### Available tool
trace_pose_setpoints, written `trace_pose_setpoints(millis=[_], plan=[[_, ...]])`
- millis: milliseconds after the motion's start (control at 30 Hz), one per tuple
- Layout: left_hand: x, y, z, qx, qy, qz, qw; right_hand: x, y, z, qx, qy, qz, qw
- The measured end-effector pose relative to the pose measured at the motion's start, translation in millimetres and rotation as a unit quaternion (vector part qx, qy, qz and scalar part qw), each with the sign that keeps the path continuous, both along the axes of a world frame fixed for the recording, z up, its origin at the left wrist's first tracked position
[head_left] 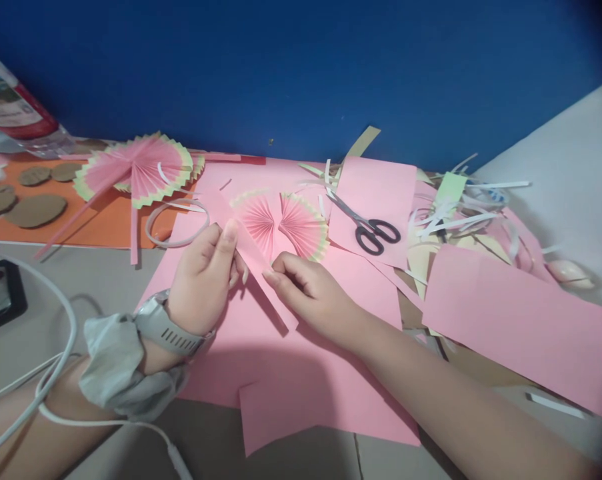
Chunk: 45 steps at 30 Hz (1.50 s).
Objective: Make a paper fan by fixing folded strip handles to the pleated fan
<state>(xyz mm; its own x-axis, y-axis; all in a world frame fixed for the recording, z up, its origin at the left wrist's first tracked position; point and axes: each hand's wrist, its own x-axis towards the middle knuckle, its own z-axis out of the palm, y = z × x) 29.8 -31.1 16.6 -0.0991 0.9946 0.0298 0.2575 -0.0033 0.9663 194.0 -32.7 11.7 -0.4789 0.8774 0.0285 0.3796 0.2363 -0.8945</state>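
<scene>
Pink paper strip (261,280) is held between both grips, slanted down from left to right, over the big pink sheet (371,400). Left grip (208,277): closed on the strip's upper part, thumb laid on top. Right grip (308,283): closed too, strip's right edge pinched lower down between thumb and forefinger, rest of the fingers curled in.

Just beyond the grips, left half-fan (253,217) and right half-fan (308,227) are laid side by side on pink paper, both pleated, pink with pale green zigzag rims. Left one is partly covered by the strip.

Left of the left grip: pale ring (151,223) is seen near it, overlapping the orange sheet (91,230). Farther out, a bigger pleated fan (153,160) is placed there, two pink strips running down from it. Cardboard discs (35,210) are spread past that, with a tilted-looking bottle (25,110) behind. Phone (1,293) is cut off by the frame edge, well apart from the left grip. A grey watch (168,327) and a fabric scrunchie (115,363) are worn on that wrist.

Beyond and right of the right grip: scissors (362,223) are rested on a smaller pink sheet (381,187). Farther right, paper scraps (451,223) are heaped, with a pink rectangle (511,323) laid on the near side
</scene>
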Motion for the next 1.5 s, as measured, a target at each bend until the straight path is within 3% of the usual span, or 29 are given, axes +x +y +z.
trace_pose_setpoints(millis=[600,1000,1200,1500], plan=[[0.8,1.3,-3.0,0.020,-0.004,0.022,1.000,-0.2,0.6,-0.6,-0.022,-0.008,-0.013,1.000],[-1.9,5.9,-7.4,0.031,-0.082,0.048,0.995,2.5,0.6,-0.7,-0.098,0.040,0.004,0.994],[-1.0,3.5,-5.1,0.036,-0.068,0.064,0.995,1.3,-2.1,-1.5,-0.194,0.108,0.023,0.975],[-2.3,4.8,-5.8,0.036,-0.073,0.065,0.995,2.4,-1.5,1.1,-0.180,0.101,0.026,0.978]])
